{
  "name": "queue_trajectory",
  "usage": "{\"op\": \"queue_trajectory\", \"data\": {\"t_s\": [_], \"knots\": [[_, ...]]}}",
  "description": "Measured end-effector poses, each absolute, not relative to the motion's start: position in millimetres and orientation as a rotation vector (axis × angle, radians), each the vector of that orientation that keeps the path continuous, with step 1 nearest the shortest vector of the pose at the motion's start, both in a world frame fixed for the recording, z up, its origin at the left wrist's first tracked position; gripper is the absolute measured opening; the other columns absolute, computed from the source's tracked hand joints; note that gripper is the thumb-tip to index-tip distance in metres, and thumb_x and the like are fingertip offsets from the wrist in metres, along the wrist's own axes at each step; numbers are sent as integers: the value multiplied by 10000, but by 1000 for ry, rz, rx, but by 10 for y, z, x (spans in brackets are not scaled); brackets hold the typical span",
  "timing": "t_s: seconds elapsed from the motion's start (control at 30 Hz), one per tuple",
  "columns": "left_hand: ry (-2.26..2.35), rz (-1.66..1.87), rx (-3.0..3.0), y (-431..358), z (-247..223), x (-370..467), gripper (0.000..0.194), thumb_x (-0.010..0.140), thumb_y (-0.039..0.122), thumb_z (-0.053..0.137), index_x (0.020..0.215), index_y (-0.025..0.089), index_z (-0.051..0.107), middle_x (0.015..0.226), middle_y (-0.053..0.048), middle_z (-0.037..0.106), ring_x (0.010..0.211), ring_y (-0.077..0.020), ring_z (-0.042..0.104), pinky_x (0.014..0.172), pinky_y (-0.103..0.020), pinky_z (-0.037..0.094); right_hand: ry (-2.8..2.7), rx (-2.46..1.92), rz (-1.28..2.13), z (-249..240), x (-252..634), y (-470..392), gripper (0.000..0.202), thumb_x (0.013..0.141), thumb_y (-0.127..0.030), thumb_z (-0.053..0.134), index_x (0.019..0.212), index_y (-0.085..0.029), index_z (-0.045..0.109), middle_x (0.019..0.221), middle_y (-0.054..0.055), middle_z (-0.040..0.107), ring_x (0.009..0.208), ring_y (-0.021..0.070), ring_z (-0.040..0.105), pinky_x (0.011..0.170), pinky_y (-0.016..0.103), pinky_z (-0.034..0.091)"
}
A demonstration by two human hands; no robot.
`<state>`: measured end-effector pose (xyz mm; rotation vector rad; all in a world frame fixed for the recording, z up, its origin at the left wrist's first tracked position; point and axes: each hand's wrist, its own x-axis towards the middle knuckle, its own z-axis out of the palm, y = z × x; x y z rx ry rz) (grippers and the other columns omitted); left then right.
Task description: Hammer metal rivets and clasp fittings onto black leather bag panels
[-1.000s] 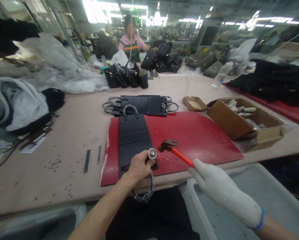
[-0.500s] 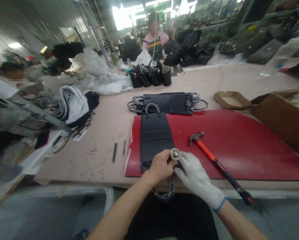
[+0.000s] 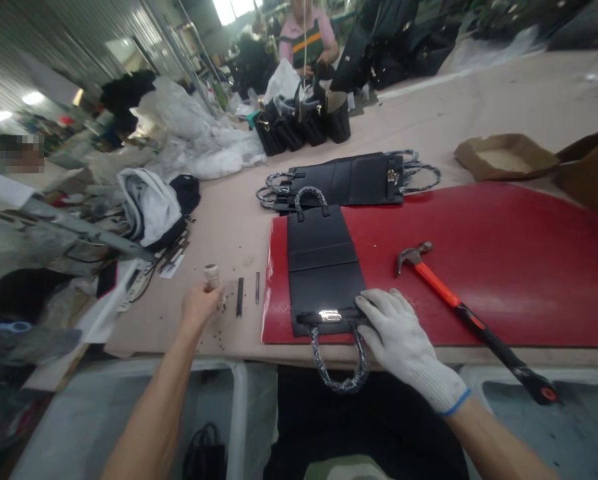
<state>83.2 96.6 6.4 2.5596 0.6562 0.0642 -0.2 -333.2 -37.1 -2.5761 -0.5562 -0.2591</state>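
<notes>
The pale cylindrical tool [image 3: 211,272] has been carried by the bare left hand [image 3: 201,308] leftward off the flat black leather bag [image 3: 326,277], whose silver metal clasp [image 3: 330,315] has been uncovered.

The bare left grip [image 3: 201,305] is curled closed, the left forearm [image 3: 153,400] slanting up from below it. Well apart to its right, the gloved right grip [image 3: 401,333] shows its back, fingers [image 3: 379,303] extended leftward, thumb [image 3: 371,339] apart beneath them, right forearm [image 3: 499,433] running down rightward.
</notes>
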Motion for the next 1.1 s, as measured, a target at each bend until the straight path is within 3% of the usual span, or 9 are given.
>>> {"op": "queue_trajectory", "data": {"t_s": [0.13,0.23,0.3,0.47,0.6,0.8,0.93,1.1], "knots": [[787,-204,2928,1365,-18,691,357,851,475,544,791,151,681,899,-231,729,965,-423,688,801,-471,541,-565,-2568,-285,-424,26,-3333,425,949,-255,541,1351,-149,627,1385,156,586,1297,350,517,1213,624,295],[710,-21,3047,1176,-114,570,497,907,495,477,1019,64,699,1127,-305,673,1110,-461,630,903,-541,516,-557,-2579,-259,-392,15,-3326,424,948,-251,550,1352,-143,623,1388,156,581,1301,343,511,1224,613,277],[492,184,3059,882,-169,498,473,941,443,454,1133,74,679,1196,-266,653,1151,-416,614,951,-522,507,-550,-2584,-227,-357,0,-3316,428,945,-236,561,1359,-144,617,1393,150,577,1305,334,504,1232,599,264],[-379,80,2591,-100,-201,302,211,994,335,540,998,188,691,1015,-87,694,955,-234,651,877,-355,533,-530,-2613,-170,-271,-4,-3293,384,944,-195,598,1326,-164,634,1384,130,576,1292,320,489,1215,572,272],[-796,-39,2735,-564,-139,226,98,986,221,595,964,175,678,990,-89,646,952,-252,595,839,-373,522,-634,-2708,-73,-101,85,-3250,293,946,-164,624,1232,-175,685,1246,108,630,1118,295,533,1036,455,420],[-1198,-66,2892,-605,-115,232,176,927,33,506,931,157,630,928,-105,593,853,-273,545,699,-363,483,-879,-2928,198,226,277,-3004,129,995,-261,602,1037,-191,701,1032,97,634,942,278,564,790,374,422],[-1232,37,2918,-533,-186,195,246,880,-13,454,935,146,633,901,-113,597,827,-273,547,677,-364,473,-899,-2977,250,252,314,-2838,143,969,-160,545,1022,-159,678,990,126,624,871,276,583,753,375,425],[-1338,183,2577,-283,-306,253,317,933,39,399,966,170,686,975,-116,672,872,-228,597,784,-359,502,-1050,-2935,249,193,341,-2782,207,973,-107,489,1070,-155,666,1011,137,624,887,283,578,756,380,434]]}}
